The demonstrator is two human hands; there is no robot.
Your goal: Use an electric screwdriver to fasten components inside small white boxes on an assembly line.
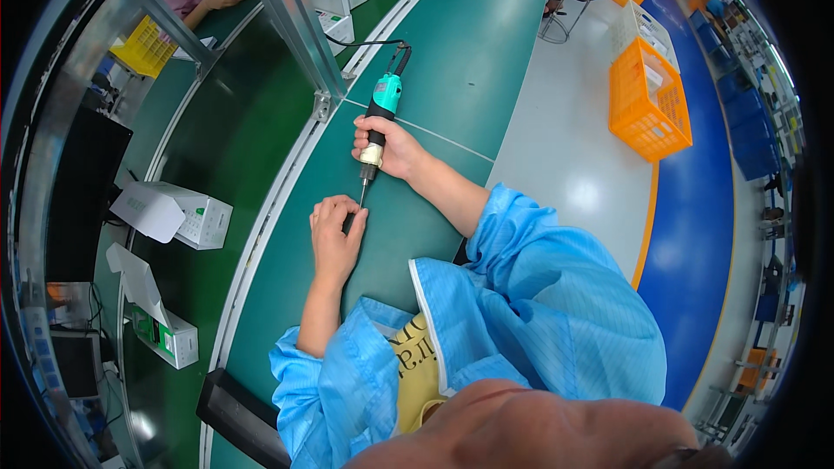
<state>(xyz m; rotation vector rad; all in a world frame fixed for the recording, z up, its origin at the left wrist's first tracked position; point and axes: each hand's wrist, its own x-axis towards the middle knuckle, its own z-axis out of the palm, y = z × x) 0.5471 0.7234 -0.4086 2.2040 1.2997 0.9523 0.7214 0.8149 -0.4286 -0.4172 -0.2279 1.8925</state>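
Note:
My right hand (398, 149) is wrapped around an electric screwdriver (384, 97) with a teal and black body and a pale collar. The tool lies slanted above the green bench (300, 200), and its thin bit (364, 193) points down toward my left hand (334, 233). That hand is closed, fingers curled, around a small dark thing (348, 224) mostly hidden by the fingers and thumb. The bit's tip ends at the fingertips; whether it touches the dark thing I cannot tell. From the tool's rear end a black cable (369, 42) runs off to the upper left.
A metal post (291, 22) rises beside the bench's pale edge rail. Beyond it, a green conveyor (204, 291) carries opened white boxes (201, 219). A black tray-like object (239, 417) lies at lower left. Orange crates (650, 113) stand on the floor at right. Other people sit nearby.

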